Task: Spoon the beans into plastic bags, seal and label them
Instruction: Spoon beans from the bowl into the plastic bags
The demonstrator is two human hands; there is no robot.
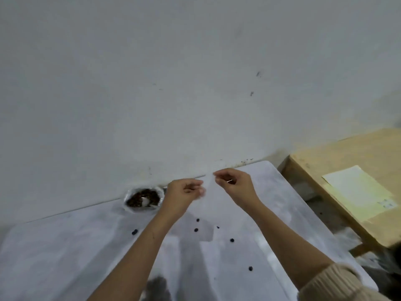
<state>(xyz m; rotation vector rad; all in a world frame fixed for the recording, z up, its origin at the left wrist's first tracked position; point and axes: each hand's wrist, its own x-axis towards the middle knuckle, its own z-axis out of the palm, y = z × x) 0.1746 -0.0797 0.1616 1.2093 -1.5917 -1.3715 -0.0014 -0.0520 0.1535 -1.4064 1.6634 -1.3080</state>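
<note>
A thin, clear plastic bag is held up above the white surface by both hands. Its top edge is pinched between the fingers of the left hand on one side and the fingers of the right hand on the other, so that both sets of fingers are closed on the bag's mouth. The two pinches are set close together, with only a narrow strip of film seen between them. Below the fingers the bag hangs down, its lower edge seen just above the surface; whether anything is inside it cannot be told, as the film is nearly invisible against the pale background.

To the left of the left fingers, and just beyond the wrist, a large open bag of beans is seen standing against the wall, with a metal spoon lying in the brown beans. Below the fingers, several dark loose beans are scattered on the surface between and around the two forearms. Well to the right of the right fingers, a wooden table is seen, on which a pale yellow sheet is laid. A cream knitted sleeve is pushed up on the right arm.
</note>
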